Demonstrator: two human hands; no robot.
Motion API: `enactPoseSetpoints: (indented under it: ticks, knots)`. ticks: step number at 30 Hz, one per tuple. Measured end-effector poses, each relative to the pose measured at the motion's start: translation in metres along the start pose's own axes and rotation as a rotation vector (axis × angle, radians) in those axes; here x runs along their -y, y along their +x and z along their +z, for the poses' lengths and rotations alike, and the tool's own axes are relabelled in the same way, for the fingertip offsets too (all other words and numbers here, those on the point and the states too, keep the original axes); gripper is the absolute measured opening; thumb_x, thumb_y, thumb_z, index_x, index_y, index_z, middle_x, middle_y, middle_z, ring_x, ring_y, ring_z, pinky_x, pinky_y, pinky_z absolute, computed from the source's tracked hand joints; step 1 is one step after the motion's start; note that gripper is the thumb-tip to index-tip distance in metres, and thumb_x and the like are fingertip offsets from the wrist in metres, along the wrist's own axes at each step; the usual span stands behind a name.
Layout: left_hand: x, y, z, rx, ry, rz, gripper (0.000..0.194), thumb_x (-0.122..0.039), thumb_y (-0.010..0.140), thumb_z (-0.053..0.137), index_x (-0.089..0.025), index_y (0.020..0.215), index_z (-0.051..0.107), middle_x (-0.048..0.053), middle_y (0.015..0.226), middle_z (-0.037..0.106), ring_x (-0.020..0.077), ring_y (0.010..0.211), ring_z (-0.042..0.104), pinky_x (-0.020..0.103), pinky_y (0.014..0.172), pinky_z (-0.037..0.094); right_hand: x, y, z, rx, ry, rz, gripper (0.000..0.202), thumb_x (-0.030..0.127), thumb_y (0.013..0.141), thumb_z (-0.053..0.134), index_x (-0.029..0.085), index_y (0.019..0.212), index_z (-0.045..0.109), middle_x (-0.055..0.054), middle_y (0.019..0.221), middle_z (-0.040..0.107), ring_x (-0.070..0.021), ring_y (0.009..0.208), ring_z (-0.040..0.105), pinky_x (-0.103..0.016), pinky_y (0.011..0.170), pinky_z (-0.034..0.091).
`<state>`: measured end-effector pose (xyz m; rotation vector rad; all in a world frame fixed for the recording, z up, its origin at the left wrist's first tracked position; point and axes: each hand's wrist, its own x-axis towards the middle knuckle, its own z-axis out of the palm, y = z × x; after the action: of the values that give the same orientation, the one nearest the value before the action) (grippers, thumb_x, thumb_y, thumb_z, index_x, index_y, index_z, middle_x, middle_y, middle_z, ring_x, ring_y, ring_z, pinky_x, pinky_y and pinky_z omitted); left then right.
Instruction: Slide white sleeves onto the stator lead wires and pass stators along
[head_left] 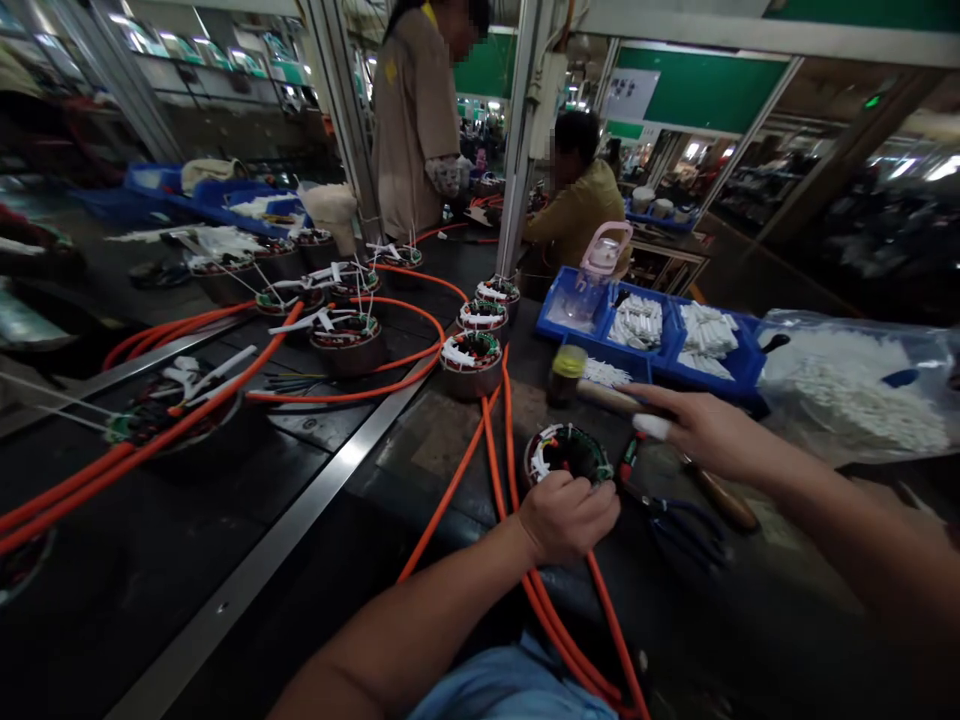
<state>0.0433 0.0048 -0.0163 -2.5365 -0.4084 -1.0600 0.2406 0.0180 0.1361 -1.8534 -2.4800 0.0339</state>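
Note:
A motor stator (537,458), a dark ring with green, red and white windings, stands on the bench in front of me. My left hand (571,512) is closed over its near rim; the fingertips are partly hidden. My right hand (705,428), with a white wrap on one finger, is closed round the wooden handle of a mallet (611,397). The mallet's yellow-and-dark head is up beyond the stator, apart from it. Right of the stator lie blue-handled pliers (686,525) and a red-handled tool (628,462). A wooden-handled tool (727,498) rests under my right forearm.
Orange cables (491,470) run beside the stator toward me. Several other stators (471,372) stand beyond and left, past a metal strip (330,480). Blue bins (667,335) with white pieces and a bottle (592,275), plus a plastic bag (862,390), stand right. Two people work behind.

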Motion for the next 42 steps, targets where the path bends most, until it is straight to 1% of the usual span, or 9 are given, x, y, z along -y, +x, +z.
enactPoseSetpoints:
  ticks: [6, 10, 13, 16, 22, 25, 34, 39, 42]
  knots:
    - [0.002, 0.007, -0.016, -0.031, -0.149, -0.134, 0.035, -0.037, 0.087, 0.041, -0.018, 0.114, 0.052, 0.008, 0.108, 0.060, 0.0171, 0.087, 0.054, 0.035, 0.074, 0.040, -0.101, -0.084, 0.060, -0.151, -0.061, 0.426, 0.046, 0.025, 0.079, 0.043, 0.025, 0.125, 0.051, -0.007, 0.104, 0.066, -0.0290, 0.083, 0.065, -0.036, 0.063, 0.050]
    - [0.006, 0.013, -0.021, -0.021, -0.183, -0.374, 0.043, -0.049, 0.087, 0.033, -0.015, 0.081, 0.059, 0.008, 0.074, 0.058, 0.0202, 0.074, 0.052, 0.038, 0.072, 0.040, -0.152, -0.122, 0.104, -0.207, -0.128, 0.600, 0.043, 0.022, 0.077, 0.042, 0.021, 0.118, 0.057, -0.012, 0.108, 0.063, -0.0304, 0.081, 0.065, -0.037, 0.059, 0.050]
    - [0.009, 0.015, -0.017, 0.029, -0.138, -0.379, 0.048, -0.050, 0.087, 0.029, -0.017, 0.060, 0.050, 0.005, 0.061, 0.050, 0.0178, 0.062, 0.046, 0.034, 0.061, 0.034, -0.170, -0.129, 0.128, -0.211, -0.175, 0.608, 0.040, 0.021, 0.078, 0.040, 0.020, 0.112, 0.060, -0.014, 0.103, 0.064, -0.0303, 0.080, 0.064, -0.038, 0.059, 0.050]
    - [0.010, 0.015, -0.013, -0.004, -0.112, -0.358, 0.051, -0.048, 0.089, 0.023, -0.017, 0.058, 0.049, 0.005, 0.059, 0.048, 0.0169, 0.059, 0.043, 0.033, 0.058, 0.030, -0.159, -0.118, 0.144, -0.274, -0.248, 0.513, 0.041, 0.018, 0.074, 0.040, 0.015, 0.108, 0.063, -0.016, 0.098, 0.062, -0.0315, 0.089, 0.061, -0.040, 0.070, 0.049]
    - [0.008, 0.017, -0.013, -0.077, -0.153, -0.362, 0.057, -0.045, 0.090, 0.013, -0.017, 0.055, 0.048, 0.005, 0.055, 0.046, 0.0152, 0.055, 0.040, 0.033, 0.056, 0.028, -0.064, -0.102, 0.172, -0.339, -0.113, 0.088, 0.048, 0.033, 0.082, 0.043, 0.021, 0.128, 0.048, -0.010, 0.128, 0.048, -0.0280, 0.120, 0.042, -0.048, 0.099, 0.034]
    - [0.007, 0.020, -0.017, -0.088, -0.223, -0.429, 0.056, -0.041, 0.091, 0.015, -0.017, 0.052, 0.047, 0.004, 0.051, 0.046, 0.0141, 0.053, 0.041, 0.032, 0.055, 0.028, -0.035, -0.104, 0.186, -0.272, -0.083, 0.064, 0.053, 0.032, 0.080, 0.046, 0.024, 0.132, 0.043, -0.008, 0.133, 0.045, -0.0274, 0.123, 0.039, -0.049, 0.101, 0.031]
    - [0.033, 0.021, -0.032, -0.232, -0.520, -0.850, 0.072, -0.032, 0.096, 0.003, -0.018, 0.047, 0.053, 0.004, 0.044, 0.055, 0.0113, 0.046, 0.052, 0.027, 0.052, 0.041, -0.037, -0.103, 0.194, -0.265, -0.055, 0.182, 0.059, 0.019, 0.068, 0.046, 0.020, 0.127, 0.049, -0.007, 0.131, 0.048, -0.0263, 0.119, 0.045, -0.045, 0.099, 0.036]
    - [0.056, 0.012, -0.082, -0.351, -0.863, -1.113, 0.081, -0.048, 0.093, 0.000, -0.018, 0.042, 0.055, 0.004, 0.043, 0.056, 0.0114, 0.044, 0.052, 0.025, 0.049, 0.042, -0.040, -0.104, 0.199, -0.268, -0.059, 0.173, 0.057, 0.022, 0.070, 0.046, 0.021, 0.126, 0.051, -0.006, 0.131, 0.048, -0.0263, 0.118, 0.046, -0.044, 0.097, 0.038]
    - [0.080, -0.005, -0.110, -0.398, -0.770, -1.200, 0.082, -0.052, 0.092, -0.001, -0.017, 0.043, 0.055, 0.004, 0.046, 0.057, 0.0132, 0.046, 0.054, 0.027, 0.049, 0.042, -0.043, -0.105, 0.203, -0.268, -0.074, 0.165, 0.058, 0.021, 0.069, 0.045, 0.018, 0.126, 0.051, -0.007, 0.132, 0.048, -0.0267, 0.118, 0.045, -0.045, 0.098, 0.038]
